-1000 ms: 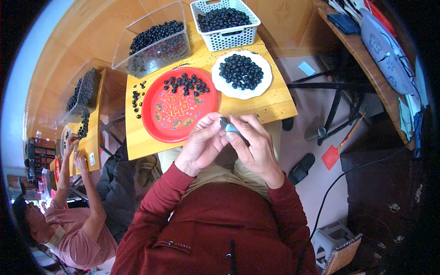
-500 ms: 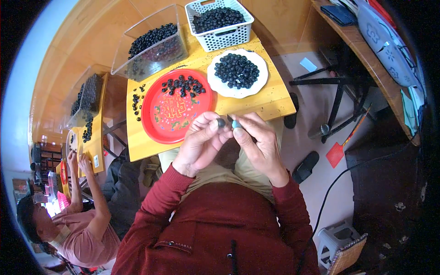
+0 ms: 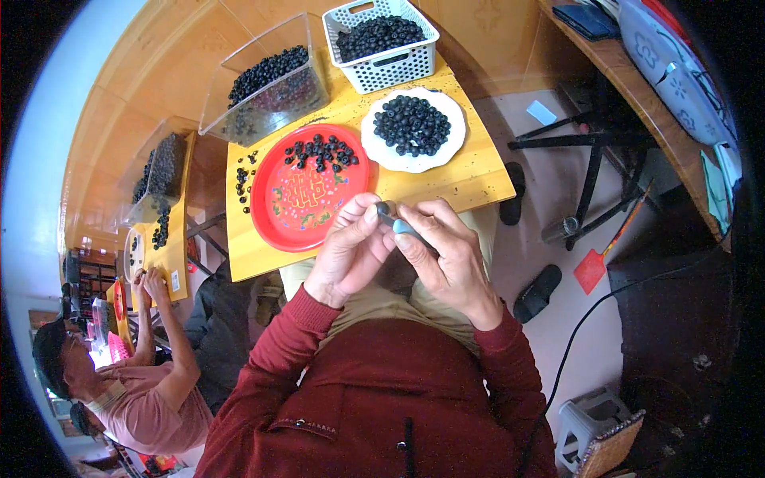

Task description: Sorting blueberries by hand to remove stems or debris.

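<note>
My left hand (image 3: 349, 245) is closed, pinching a small dark round ball (image 3: 383, 209) between thumb and fingertips; whether it is a berry, nut or bead I cannot tell. My right hand (image 3: 446, 253) grips a small knife (image 3: 404, 229) with a light blue handle, its short dark blade against the ball. Both hands are held together over my lap, just off the table's near edge. Beyond them, a red plate (image 3: 279, 217) holds similar dark balls along its far side. To its right, more lie heaped in a white scalloped plate (image 3: 373, 154).
A clear plastic bin (image 3: 213, 111) and a white perforated basket (image 3: 390, 77) of dark balls stand at the back of the yellow table (image 3: 478, 179). Loose balls (image 3: 242, 190) lie left of the red plate. At far left a co-worker (image 3: 151, 390) sits at another table (image 3: 171, 255).
The knife has tilted and moved left, its blade now meeting the ball in my left hand. My left hand has stayed nearly still. The view has shifted slightly.
</note>
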Available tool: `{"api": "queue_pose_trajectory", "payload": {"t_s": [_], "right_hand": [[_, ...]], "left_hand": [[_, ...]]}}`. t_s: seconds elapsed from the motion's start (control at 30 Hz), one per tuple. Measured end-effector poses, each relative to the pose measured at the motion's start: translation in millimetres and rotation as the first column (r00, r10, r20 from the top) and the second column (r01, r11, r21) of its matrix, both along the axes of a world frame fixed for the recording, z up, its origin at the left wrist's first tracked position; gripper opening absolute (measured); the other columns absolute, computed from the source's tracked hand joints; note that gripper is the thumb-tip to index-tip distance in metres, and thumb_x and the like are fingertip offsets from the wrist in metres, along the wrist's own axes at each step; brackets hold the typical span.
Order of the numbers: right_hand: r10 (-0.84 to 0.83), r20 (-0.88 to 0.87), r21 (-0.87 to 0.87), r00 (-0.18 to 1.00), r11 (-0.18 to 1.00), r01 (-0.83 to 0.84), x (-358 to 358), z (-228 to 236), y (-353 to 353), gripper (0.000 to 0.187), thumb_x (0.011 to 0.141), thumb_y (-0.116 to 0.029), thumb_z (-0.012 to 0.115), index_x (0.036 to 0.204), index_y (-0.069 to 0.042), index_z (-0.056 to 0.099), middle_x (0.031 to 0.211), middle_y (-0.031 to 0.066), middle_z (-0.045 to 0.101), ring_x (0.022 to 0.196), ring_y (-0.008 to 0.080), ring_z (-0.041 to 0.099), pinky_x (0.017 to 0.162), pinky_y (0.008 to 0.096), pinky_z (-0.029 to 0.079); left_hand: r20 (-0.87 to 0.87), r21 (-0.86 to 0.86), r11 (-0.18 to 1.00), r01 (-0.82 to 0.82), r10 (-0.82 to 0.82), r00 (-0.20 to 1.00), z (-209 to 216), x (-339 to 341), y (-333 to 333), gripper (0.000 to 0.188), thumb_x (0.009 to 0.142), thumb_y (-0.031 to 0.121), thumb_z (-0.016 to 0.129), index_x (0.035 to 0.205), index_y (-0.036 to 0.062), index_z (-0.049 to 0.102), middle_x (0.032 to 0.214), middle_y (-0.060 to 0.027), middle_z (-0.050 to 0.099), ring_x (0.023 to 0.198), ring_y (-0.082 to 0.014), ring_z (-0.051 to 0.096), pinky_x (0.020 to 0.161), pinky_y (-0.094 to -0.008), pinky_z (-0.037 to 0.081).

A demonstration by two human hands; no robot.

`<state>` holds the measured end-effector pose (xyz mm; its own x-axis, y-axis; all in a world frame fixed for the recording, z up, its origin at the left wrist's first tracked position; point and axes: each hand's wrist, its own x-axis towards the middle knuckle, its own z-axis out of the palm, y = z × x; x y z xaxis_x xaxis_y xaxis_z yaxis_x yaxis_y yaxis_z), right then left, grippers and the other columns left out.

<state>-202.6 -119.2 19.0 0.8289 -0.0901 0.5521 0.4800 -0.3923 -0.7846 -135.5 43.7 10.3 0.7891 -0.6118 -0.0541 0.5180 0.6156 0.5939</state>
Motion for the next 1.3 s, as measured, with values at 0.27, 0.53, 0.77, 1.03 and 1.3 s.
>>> {"api": "queue_pose_trajectory", "payload": {"t_s": [0.27, 0.53, 0.77, 1.03, 1.3], "right_hand": [[0.010, -0.008, 0.042, 1.000, 0.999, -0.009, -1, -3, -2, 0.032, 0.094, -0.021, 0.061, 0.116, 0.001, 0.062, 0.096, 0.0160, 0.061, 0.081, 0.0324, 0.065, 0.067, 0.0383, 0.052], [0.036, -0.053, 0.210, 0.998, 0.977, -0.025, 0, -1, -8, 0.029, 0.095, -0.016, 0.059, 0.112, 0.007, 0.062, 0.092, 0.0181, 0.064, 0.081, 0.0297, 0.065, 0.071, 0.0356, 0.051], [0.034, -0.014, 0.301, 0.999, 0.953, -0.029, 0, 3, -8, 0.029, 0.093, -0.017, 0.064, 0.110, 0.006, 0.064, 0.088, 0.0153, 0.064, 0.080, 0.0261, 0.063, 0.072, 0.0348, 0.049], [0.069, -0.028, 0.316, 0.997, 0.947, -0.056, 7, -3, -7, 0.018, 0.090, -0.015, 0.067, 0.092, 0.002, 0.065, 0.081, 0.0089, 0.060, 0.074, 0.0173, 0.058, 0.065, 0.0299, 0.045], [0.286, -0.227, 0.601, 0.931, 0.793, -0.097, 5, -5, -12, 0.016, 0.092, -0.014, 0.065, 0.087, 0.001, 0.063, 0.079, 0.0022, 0.059, 0.073, 0.0061, 0.052, 0.064, 0.0242, 0.042]], "left_hand": [[0.031, -0.026, 0.999, 0.048, -0.047, 0.998, -3, 0, -2, 0.013, 0.094, 0.011, 0.063, 0.107, 0.0084, 0.061, 0.103, -0.0046, 0.066, 0.095, -0.0140, 0.063, 0.087, -0.0334, 0.052], [0.139, -0.012, 0.998, 0.064, -0.062, 0.988, 5, -5, -7, 0.011, 0.094, 0.012, 0.063, 0.104, 0.0075, 0.062, 0.102, -0.0069, 0.066, 0.096, -0.0180, 0.063, 0.091, -0.0356, 0.051], [0.067, -0.012, 0.997, 0.074, -0.073, 0.995, -1, -3, -8, 0.013, 0.093, 0.012, 0.064, 0.105, 0.0078, 0.062, 0.105, -0.0066, 0.065, 0.097, -0.0178, 0.062, 0.092, -0.0359, 0.051], [0.029, 0.042, 0.997, 0.068, -0.070, 0.997, -3, -9, -14, 0.014, 0.093, 0.011, 0.064, 0.106, 0.0066, 0.061, 0.107, -0.0069, 0.066, 0.101, -0.0184, 0.062, 0.092, -0.0375, 0.051], [0.082, 0.062, 0.990, 0.125, -0.130, 0.988, -5, -7, 1, 0.012, 0.092, 0.008, 0.064, 0.103, 0.0038, 0.062, 0.099, -0.0080, 0.067, 0.090, -0.0189, 0.065, 0.085, -0.0360, 0.055]]}}
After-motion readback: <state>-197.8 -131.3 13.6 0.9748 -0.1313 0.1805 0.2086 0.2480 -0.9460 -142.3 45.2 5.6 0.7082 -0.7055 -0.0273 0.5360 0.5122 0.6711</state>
